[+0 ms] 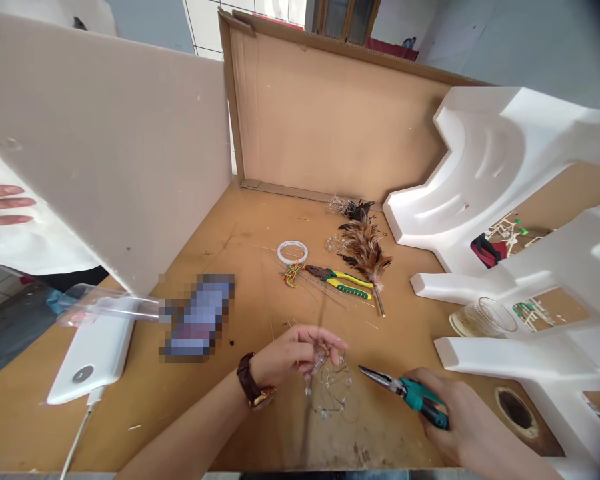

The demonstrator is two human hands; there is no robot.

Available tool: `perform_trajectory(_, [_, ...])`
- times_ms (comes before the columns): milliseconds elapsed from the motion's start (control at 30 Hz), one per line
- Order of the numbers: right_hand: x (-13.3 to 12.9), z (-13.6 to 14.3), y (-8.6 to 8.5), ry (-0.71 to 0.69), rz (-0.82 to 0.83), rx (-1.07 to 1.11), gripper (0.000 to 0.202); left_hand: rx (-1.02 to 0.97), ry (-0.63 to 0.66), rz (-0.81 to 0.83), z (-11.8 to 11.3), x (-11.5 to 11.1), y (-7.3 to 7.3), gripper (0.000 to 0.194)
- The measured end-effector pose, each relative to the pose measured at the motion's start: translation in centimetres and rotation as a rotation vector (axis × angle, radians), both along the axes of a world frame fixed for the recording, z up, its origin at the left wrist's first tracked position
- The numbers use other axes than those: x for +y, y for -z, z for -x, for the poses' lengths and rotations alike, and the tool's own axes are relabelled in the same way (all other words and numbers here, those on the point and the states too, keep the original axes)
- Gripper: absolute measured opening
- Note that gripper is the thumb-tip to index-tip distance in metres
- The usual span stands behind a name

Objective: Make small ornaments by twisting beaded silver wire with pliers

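Observation:
Between the bent fingers of my left hand (310, 350) hangs a loop of thin wire set with clear beads (330, 405). My right hand (443, 407) is wrapped around the teal and black handles of needle-nose pliers (410, 390). The pliers' tip points left, a short way from the beaded wire and apart from it; whether the jaws are parted I cannot tell. Beyond my hands lie yellow-and-green pliers (343, 280), a white ring-shaped roll (293, 253) with colourful cord (293, 273) beside it, and a brown feather bundle (364, 247) on a stick.
White foam pieces (485, 167) border the right, with a glass (483, 317) among them. A cardboard panel (330, 120) stands at the back, a pale board (130, 153) at left. A white power bank (93, 363) with a cable and a blurred phone-like object (200, 317) lie left. Another person's hand (5, 205) shows far left.

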State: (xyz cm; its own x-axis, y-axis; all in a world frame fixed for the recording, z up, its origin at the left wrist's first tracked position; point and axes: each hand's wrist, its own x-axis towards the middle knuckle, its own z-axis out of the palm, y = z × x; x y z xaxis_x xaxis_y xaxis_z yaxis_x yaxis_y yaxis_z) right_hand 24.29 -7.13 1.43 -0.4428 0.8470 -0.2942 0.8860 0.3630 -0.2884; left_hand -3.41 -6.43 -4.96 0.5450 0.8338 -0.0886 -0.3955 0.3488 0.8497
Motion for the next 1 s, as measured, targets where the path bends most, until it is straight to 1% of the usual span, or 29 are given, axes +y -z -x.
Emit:
perform_trajectory(67, [-0.1, 0.0, -0.6, -0.073, 0.025, 0.021, 0.040, 0.011, -0.007, -0.003, -0.1, 0.0, -0.1, 0.041])
perform_trajectory(133, [0.0, 0.0, -1.0, -0.109, -0.017, 0.037, 0.044, 0.014, 0.000, 0.000, -0.2, 0.0, -0.3, 0.041])
perform_trajectory(267, [1.0, -0.8, -1.2, -0.100, -0.174, 0.058, 0.046, -0.036, 0.047, 0.024, -0.1, 0.0, -0.4, 0.039])
perform_trajectory(400, [2.1, -1.4, -0.6, -0.066, -0.280, 0.001, 0.042, -0.137, 0.128, 0.064, 0.2, -0.2, -0.2, 0.033])
perform_trajectory(467, [2.2, -1.0, -0.4, -0.089, -0.263, -0.038, 0.042, -0.154, 0.136, 0.064, 0.2, -0.3, -0.1, 0.029])
perform_trajectory(533, [2.1, -0.2, -0.5, -0.125, -0.209, -0.056, 0.041, -0.139, 0.131, 0.047, 0.1, -0.3, 0.0, 0.027])
perform_trajectory(667, [1.6, 0.6, -1.0, -0.148, -0.163, -0.059, 0.039, -0.026, 0.079, 0.027, -0.1, -0.3, -0.1, 0.022])
perform_trajectory(733, [1.4, 0.3, -1.0, -0.146, -0.165, -0.066, 0.041, 0.018, 0.028, 0.006, -0.2, -0.3, -0.2, 0.027])
perform_trajectory(800, [1.2, -0.2, -1.0, -0.151, -0.159, -0.065, 0.043, 0.035, -0.008, -0.026, -0.4, -0.4, -0.1, 0.041])
perform_trajectory(900, [0.7, -0.3, -0.9, -0.180, -0.161, -0.056, 0.044, 0.068, -0.021, -0.057, -0.7, -0.5, 0.0, 0.056])
perform_trajectory(1000, [0.3, 0.5, -0.9, -0.217, -0.255, -0.075, 0.042, 0.107, -0.020, -0.109, -0.9, -0.7, 0.3, 0.061])
